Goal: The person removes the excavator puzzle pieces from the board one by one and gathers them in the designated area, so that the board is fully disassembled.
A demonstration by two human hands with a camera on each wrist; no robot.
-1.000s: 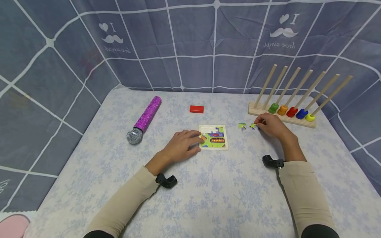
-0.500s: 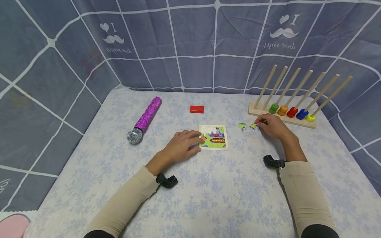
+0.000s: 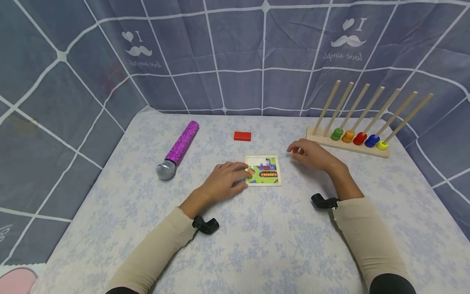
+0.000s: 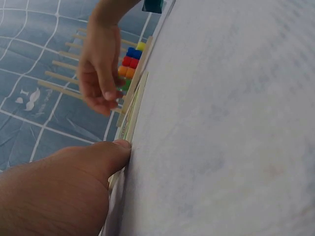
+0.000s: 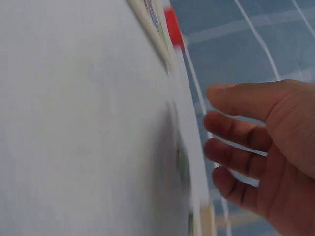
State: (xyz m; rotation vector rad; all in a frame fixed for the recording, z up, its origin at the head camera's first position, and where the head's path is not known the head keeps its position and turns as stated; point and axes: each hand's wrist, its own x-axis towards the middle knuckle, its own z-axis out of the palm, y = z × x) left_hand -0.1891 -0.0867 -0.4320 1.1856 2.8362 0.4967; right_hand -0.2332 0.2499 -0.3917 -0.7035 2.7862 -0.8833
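Observation:
A small square jigsaw puzzle (image 3: 267, 173) in a pale wooden frame lies on the table. Its colourful picture has a bare gap at the upper left. My left hand (image 3: 225, 181) rests at its left side, fingertips on the edge; the left wrist view has the thumb (image 4: 115, 152) against the frame. My right hand (image 3: 310, 154) hovers right of the puzzle, fingers loosely bent, and I see nothing between thumb and fingers (image 5: 236, 155). Below it, a blurred greenish puzzle piece (image 5: 183, 164) shows in the right wrist view; in the head view the hand covers that spot.
A wooden peg rack (image 3: 349, 141) with coloured rings stands at the back right. A red block (image 3: 242, 136) lies behind the puzzle. To the left lies a purple glittery microphone (image 3: 181, 143). A grey-blue curtain (image 3: 235, 53) hangs behind the table.
My right hand has moved left from the puzzle piece near the peg rack, toward the puzzle, and now covers the loose pieces' place. My left hand stays at the puzzle's edge.

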